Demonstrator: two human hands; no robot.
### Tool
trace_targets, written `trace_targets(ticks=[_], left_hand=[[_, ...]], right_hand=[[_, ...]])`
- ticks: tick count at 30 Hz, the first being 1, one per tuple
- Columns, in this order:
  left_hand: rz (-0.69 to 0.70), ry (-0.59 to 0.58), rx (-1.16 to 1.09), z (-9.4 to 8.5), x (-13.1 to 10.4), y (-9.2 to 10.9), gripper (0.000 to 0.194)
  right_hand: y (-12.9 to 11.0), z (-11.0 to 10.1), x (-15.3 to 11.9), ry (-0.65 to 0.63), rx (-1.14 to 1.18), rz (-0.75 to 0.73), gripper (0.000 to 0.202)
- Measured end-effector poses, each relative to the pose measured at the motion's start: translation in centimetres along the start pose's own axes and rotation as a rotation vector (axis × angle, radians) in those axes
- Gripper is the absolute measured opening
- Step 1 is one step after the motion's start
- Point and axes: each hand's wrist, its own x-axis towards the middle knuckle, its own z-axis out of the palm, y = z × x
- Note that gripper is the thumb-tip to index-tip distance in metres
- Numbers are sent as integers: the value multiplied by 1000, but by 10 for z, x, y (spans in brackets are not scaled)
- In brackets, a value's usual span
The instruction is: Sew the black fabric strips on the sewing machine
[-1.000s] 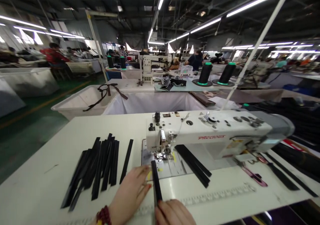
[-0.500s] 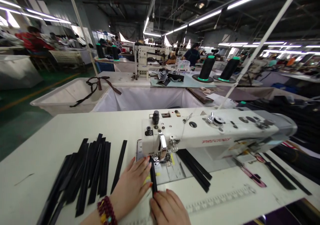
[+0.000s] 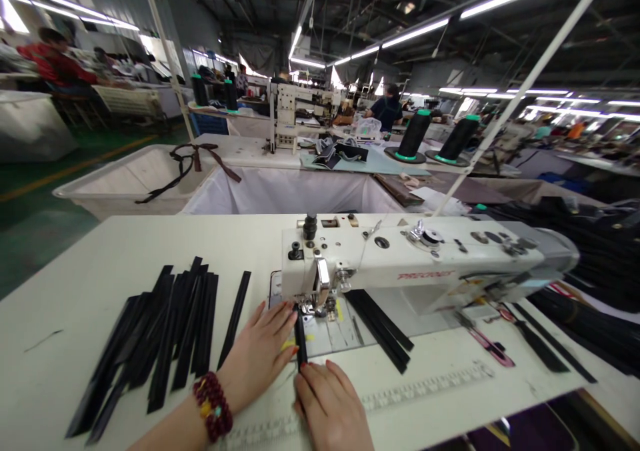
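Note:
A narrow black strip (image 3: pixel 301 344) runs lengthwise under the needle area of a white sewing machine (image 3: pixel 400 264). My left hand (image 3: pixel 265 344) lies flat with fingers stretched, its fingertips by the presser foot (image 3: pixel 311 306) and its thumb at the strip's left edge. The near part of the strip is under my right hand (image 3: pixel 334 404), whose curled fingers press on it; its near end is hidden. Left of my left hand lies a single black strip (image 3: pixel 235 317), and beyond it a loose pile of several strips (image 3: pixel 165 331).
More black strips (image 3: pixel 381 331) lie under the machine arm. Pink-handled snips (image 3: pixel 487 344) and a scissors-like tool (image 3: pixel 535 337) lie to the right. A ruler scale (image 3: pixel 425 391) marks the table front. White bins (image 3: pixel 125 177) and thread cones (image 3: pixel 414 134) stand behind. A person in red (image 3: pixel 55 61) sits far left.
The view has shifted slightly. My right hand is a little closer to the presser foot, and less of the strip shows between my hands. My left hand keeps its place beside the foot.

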Motion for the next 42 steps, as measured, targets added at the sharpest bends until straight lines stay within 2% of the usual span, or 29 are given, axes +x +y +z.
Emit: trace_targets(ticks=[6, 10, 16, 24, 34, 42], left_hand=[[87, -19, 25, -11, -16, 13, 46], [112, -8, 42, -12, -20, 14, 45], [59, -8, -35, -8, -9, 6, 44], [21, -53, -14, -6, 7, -1, 43], [37, -40, -18, -2, 9, -5, 38], [43, -15, -36, 1, 10, -7, 33]], right_hand=[[-3, -5, -28, 46, -7, -44, 42], [-1, -7, -37, 47, -23, -43, 40], [7, -11, -15, -81, 19, -47, 31], [15, -11, 9, -237, 6, -14, 17], [30, 1, 29, -362, 24, -1, 24], [42, 15, 44, -452, -84, 13, 22]])
